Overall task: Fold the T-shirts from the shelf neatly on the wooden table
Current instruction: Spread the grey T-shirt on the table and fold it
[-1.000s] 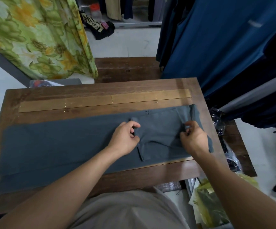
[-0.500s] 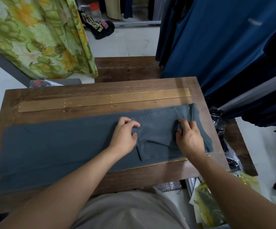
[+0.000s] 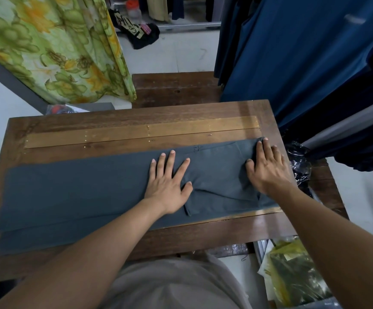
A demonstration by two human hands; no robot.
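Hands are laid flat on a grey T-shirt (image 3: 80, 192), which is spread as a long, narrow band across the table (image 3: 123, 117), running from its left edge almost to its right edge and lying nearer the person than the far side. The left hand (image 3: 167, 186) is pressed palm down on the middle of the band, its fingers straight and fanned apart, the thumb stretched out to the right; nothing is gripped by it. The right hand (image 3: 268, 170) is set palm down on the right end of the shirt, fingers straight and close together and pointed away from the person, the thumb laid out to the left; the cloth is pressed there and not pinched. Between the two hands a folded-over flap of the shirt is seen, with a slanted crease and a lower corner that reaches nearly to the near hem. Along the left part a second layer is shown by a step in the near edge. A brass strip (image 3: 136, 132) is fixed along the table beyond the shirt, apart from it. Behind the table a darker bench (image 3: 176, 90) is placed. A flowered curtain (image 3: 54, 47) is hung at the upper left, and blue garments (image 3: 292, 52) are hung at the right, beside the table's far right corner. Black plastic (image 3: 299, 161) is crumpled just past the table's right edge, and a yellow-green bag (image 3: 297, 273) is lying below the near right corner.
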